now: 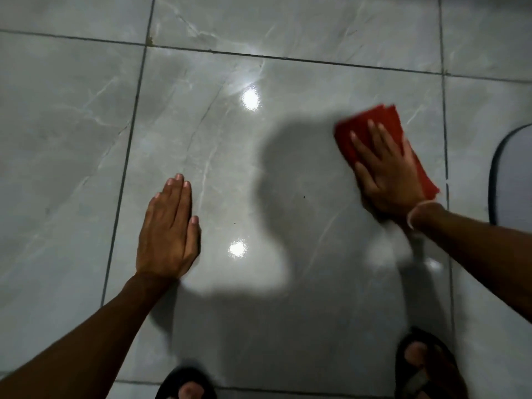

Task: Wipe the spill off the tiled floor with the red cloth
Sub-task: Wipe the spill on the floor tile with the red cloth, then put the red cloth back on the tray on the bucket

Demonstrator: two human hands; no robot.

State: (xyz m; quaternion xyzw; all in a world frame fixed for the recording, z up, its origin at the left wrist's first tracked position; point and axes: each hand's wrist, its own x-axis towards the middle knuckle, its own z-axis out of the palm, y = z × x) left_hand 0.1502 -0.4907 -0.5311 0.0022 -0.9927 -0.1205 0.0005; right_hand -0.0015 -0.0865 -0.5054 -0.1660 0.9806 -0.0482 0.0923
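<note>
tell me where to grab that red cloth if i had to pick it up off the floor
Take the far corner of the red cloth, coming from above on the side away from the person. It lies flat on the tiled floor with the right hand pressed palm-down over its middle, so only the far edge and the right edge stick out bare. The left hand rests flat, empty.

Two hands (168,226), one red cloth (385,122), two sandals (426,367), one mat (515,174).

Dim overall, lit from above. Two glare spots (250,99) shine on the glossy floor (72,125). A large soft shadow (302,182) falls across the middle tile. The right hand (387,171) and cloth (383,125) are motion-blurred. Grout lines bow toward the edges.
</note>
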